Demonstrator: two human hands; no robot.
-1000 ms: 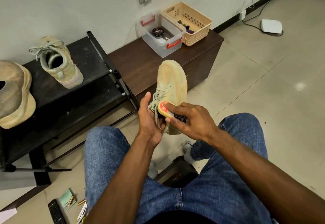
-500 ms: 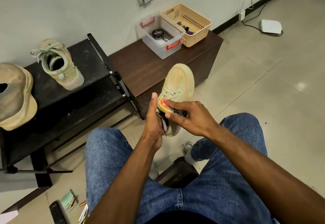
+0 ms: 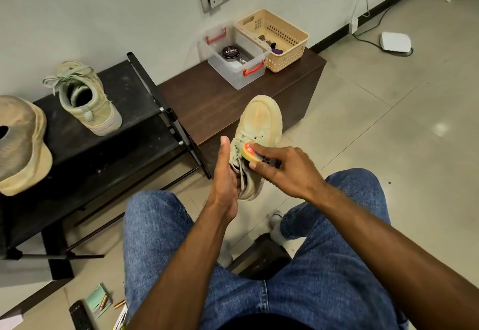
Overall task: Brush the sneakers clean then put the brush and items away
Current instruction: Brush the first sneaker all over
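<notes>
My left hand (image 3: 226, 174) grips a beige sneaker (image 3: 260, 127) by its heel opening, toe pointing away from me, above my knees. My right hand (image 3: 285, 167) holds a small brush (image 3: 248, 151) with a yellow back and red label, pressed against the sneaker's laces and tongue. The bristles are hidden under my fingers. The second beige sneaker (image 3: 85, 98) stands on the black shoe rack (image 3: 124, 133) at the left, heel towards me.
On a dark wooden bench (image 3: 207, 101) stand a clear bin (image 3: 234, 60) with red handles holding a polish tin (image 3: 230, 52), and a tan basket (image 3: 274, 39). A beige cap (image 3: 20, 143) lies on the rack's left end. Small items and a remote (image 3: 80, 315) lie on the floor.
The sneaker and both hands have shifted slightly right and away from me. The brush has moved a little along the laces.
</notes>
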